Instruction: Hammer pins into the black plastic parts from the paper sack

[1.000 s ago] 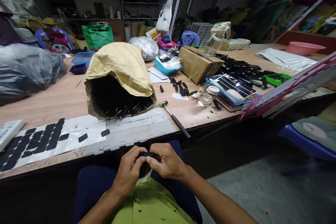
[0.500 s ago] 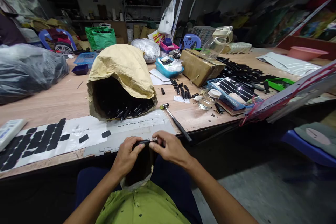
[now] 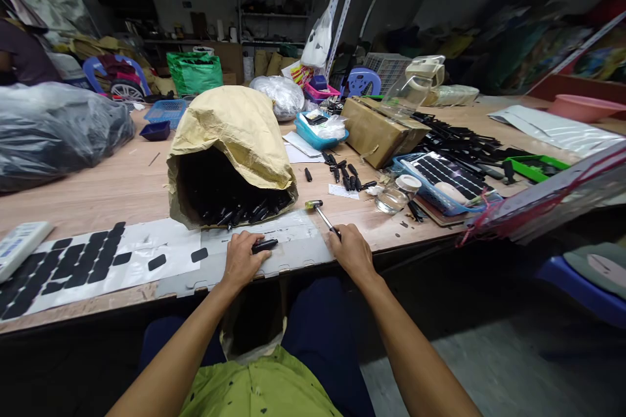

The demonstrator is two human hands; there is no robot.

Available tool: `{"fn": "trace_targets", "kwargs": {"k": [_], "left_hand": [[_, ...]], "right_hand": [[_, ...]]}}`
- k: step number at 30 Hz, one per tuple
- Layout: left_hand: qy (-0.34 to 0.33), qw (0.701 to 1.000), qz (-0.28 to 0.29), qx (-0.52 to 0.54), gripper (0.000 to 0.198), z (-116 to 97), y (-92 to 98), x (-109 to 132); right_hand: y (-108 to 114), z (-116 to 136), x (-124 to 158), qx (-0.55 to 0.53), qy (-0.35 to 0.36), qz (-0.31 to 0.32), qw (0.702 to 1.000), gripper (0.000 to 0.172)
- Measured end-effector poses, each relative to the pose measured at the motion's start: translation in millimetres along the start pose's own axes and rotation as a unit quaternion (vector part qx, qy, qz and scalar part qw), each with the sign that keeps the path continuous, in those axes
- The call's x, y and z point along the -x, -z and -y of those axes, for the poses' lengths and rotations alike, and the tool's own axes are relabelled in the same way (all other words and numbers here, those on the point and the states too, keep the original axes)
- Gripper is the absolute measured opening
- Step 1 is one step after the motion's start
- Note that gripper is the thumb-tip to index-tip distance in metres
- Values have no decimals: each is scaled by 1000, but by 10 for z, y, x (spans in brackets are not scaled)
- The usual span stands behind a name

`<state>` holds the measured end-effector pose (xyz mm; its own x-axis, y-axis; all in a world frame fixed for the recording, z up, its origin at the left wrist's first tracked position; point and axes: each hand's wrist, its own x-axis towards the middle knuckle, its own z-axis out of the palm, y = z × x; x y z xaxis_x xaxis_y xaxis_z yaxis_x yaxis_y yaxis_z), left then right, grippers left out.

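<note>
My left hand [image 3: 243,257] is closed around a small black handle-like piece [image 3: 265,245], holding it low over the grey sheet [image 3: 293,249] at the table's front edge. My right hand [image 3: 351,249] wraps round the grip of a small hammer [image 3: 323,215], whose yellowish and dark head lies toward the paper sack. That brown paper sack [image 3: 229,124] lies on its side with its mouth facing me, and several black pieces show inside. More black pieces [image 3: 348,177] lie loose on the table beyond the hammer.
Left of the grey sheet is a white sheet with black stickers [image 3: 157,262]. A lidded jar [image 3: 391,199], a blue basket [image 3: 430,189] and a cardboard box [image 3: 379,130] stand to the right. A grey plastic bag [image 3: 63,133] bulges at far left.
My hands have parted and moved up onto the table. The right has let go of the black piece and taken hold of the hammer; the left keeps the piece, now at the grey sheet.
</note>
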<state>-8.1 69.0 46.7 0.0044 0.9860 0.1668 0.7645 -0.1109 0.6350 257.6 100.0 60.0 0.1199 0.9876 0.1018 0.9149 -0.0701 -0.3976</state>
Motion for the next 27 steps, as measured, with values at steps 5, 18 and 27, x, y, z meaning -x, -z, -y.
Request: {"fn": "trace_targets", "kwargs": {"k": [5, 18, 27], "left_hand": [[-13, 1000, 13, 11, 18, 34, 45, -5], [12, 1000, 13, -7, 17, 3, -6, 10], [34, 999, 18, 2, 13, -45, -2, 11]], "right_hand": [[30, 173, 434, -249, 39, -45, 967, 33], [-134, 560, 1020, -281, 171, 45, 943, 43], [-204, 569, 1045, -237, 171, 43, 955, 43]]}}
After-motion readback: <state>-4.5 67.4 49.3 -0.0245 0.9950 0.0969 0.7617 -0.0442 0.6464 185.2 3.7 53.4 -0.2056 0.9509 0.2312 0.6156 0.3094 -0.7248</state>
